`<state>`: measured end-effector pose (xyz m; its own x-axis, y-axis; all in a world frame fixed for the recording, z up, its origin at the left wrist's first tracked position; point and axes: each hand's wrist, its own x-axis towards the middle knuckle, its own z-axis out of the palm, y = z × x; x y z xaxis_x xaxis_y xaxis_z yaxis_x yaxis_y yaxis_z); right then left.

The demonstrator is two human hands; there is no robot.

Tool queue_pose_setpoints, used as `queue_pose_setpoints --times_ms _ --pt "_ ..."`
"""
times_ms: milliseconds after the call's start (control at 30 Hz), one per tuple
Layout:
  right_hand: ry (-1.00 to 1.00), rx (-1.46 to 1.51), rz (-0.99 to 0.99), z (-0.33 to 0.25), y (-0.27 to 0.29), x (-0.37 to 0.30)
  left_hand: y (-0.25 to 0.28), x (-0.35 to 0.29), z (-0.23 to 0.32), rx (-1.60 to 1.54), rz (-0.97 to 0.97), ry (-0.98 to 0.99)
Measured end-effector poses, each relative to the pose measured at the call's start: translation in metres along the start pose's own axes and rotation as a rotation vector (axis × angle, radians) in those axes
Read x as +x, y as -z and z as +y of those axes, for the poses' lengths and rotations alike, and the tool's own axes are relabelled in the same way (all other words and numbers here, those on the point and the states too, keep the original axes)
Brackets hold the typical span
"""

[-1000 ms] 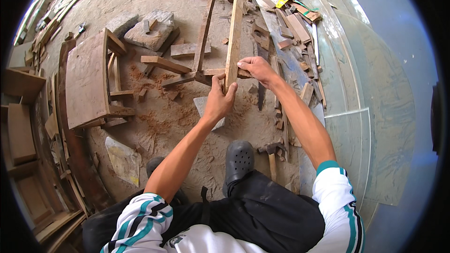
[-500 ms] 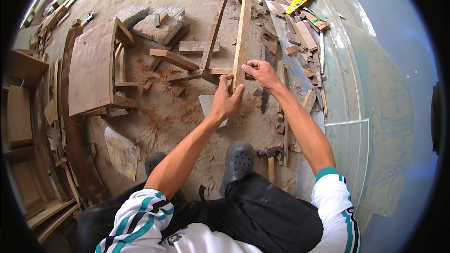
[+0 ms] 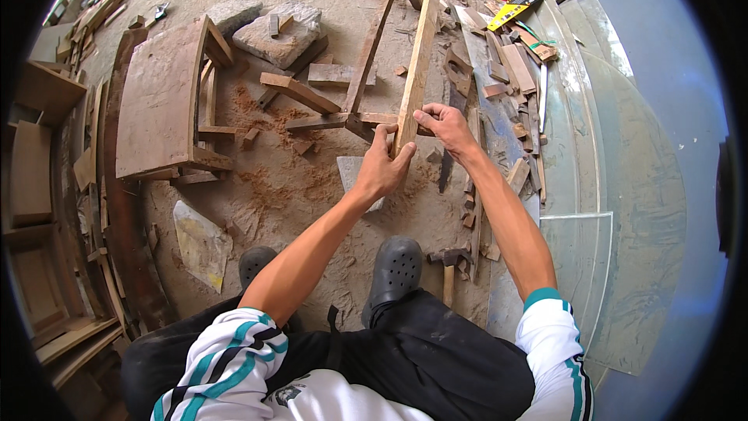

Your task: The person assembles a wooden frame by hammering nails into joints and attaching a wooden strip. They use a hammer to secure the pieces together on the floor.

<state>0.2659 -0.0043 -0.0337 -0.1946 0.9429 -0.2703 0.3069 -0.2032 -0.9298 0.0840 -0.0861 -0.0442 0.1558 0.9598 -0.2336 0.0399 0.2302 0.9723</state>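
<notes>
Over the floor I hold a long, pale wooden strip (image 3: 421, 54) that points away from me. My left hand (image 3: 382, 168) is closed on its near end, thumb on the right side and fingers on the left. Just beyond, my right hand (image 3: 450, 131) pinches the strip's right edge with thumb and forefinger; anything small between them is hidden. Behind the near part of the strip lies a dark wooden frame (image 3: 372, 47) of joined bars, partly covered by the strip and my hands.
A small wooden cabinet-like piece (image 3: 160, 105) stands left. Stone blocks (image 3: 280, 39), sawdust (image 3: 269, 183) and offcuts (image 3: 514, 70) lie about. A handsaw (image 3: 458, 74) is right of the strip, a hammer (image 3: 449, 273) near my shoe (image 3: 395, 273). Glass sheets (image 3: 631, 156) lie far right.
The whole view has shifted slightly, so the floor things, strip and hands sit a little further right in the picture. Both hands keep nearly the same hold on the strip.
</notes>
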Motion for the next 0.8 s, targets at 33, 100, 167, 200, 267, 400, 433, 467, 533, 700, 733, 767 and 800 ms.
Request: queue_pose_setpoints --times_ms 33,100,167,200,267,400,433,467,533,700,733,767,800 --pt "-0.003 -0.011 0.0 0.0 0.002 0.0 -0.001 0.0 0.0 0.002 0.007 -0.012" --pt "-0.012 -0.015 -0.002 0.002 0.005 0.0 -0.003 0.002 0.0 0.02 0.004 -0.008" --pt "-0.016 0.004 -0.014 -0.003 0.002 0.001 0.0 0.006 -0.005 0.024 0.007 -0.005" --pt "-0.021 -0.007 -0.015 -0.005 0.0 0.001 0.002 0.011 -0.012 0.016 0.005 -0.004" --pt "-0.035 -0.031 -0.003 -0.006 0.002 -0.002 0.003 0.016 -0.009 0.032 -0.027 -0.006" --pt "-0.026 0.071 -0.051 -0.004 0.001 0.0 0.002 0.027 -0.012 0.183 -0.015 -0.117" --pt "-0.019 0.062 -0.049 -0.002 0.003 0.002 -0.001 0.028 -0.009 0.23 0.005 -0.169" --pt "-0.012 0.054 -0.045 0.001 0.005 0.001 -0.005 0.027 -0.006 0.2 0.004 -0.152" --pt "0.003 0.076 -0.038 0.0 0.005 -0.001 -0.009 0.023 -0.002 0.146 0.003 -0.117" --pt "0.038 0.108 -0.056 -0.001 0.0 0.001 -0.01 0.031 -0.019 0.134 0.039 -0.193" --pt "0.037 0.089 -0.049 -0.003 0.0 -0.001 -0.009 0.032 -0.019 0.139 0.034 -0.182" --pt "0.037 0.069 -0.042 -0.004 0.001 -0.002 -0.01 0.032 -0.019 0.141 0.032 -0.181" --pt "0.032 0.082 -0.042 -0.004 0.001 -0.003 -0.01 0.032 -0.019 0.145 0.029 -0.18"
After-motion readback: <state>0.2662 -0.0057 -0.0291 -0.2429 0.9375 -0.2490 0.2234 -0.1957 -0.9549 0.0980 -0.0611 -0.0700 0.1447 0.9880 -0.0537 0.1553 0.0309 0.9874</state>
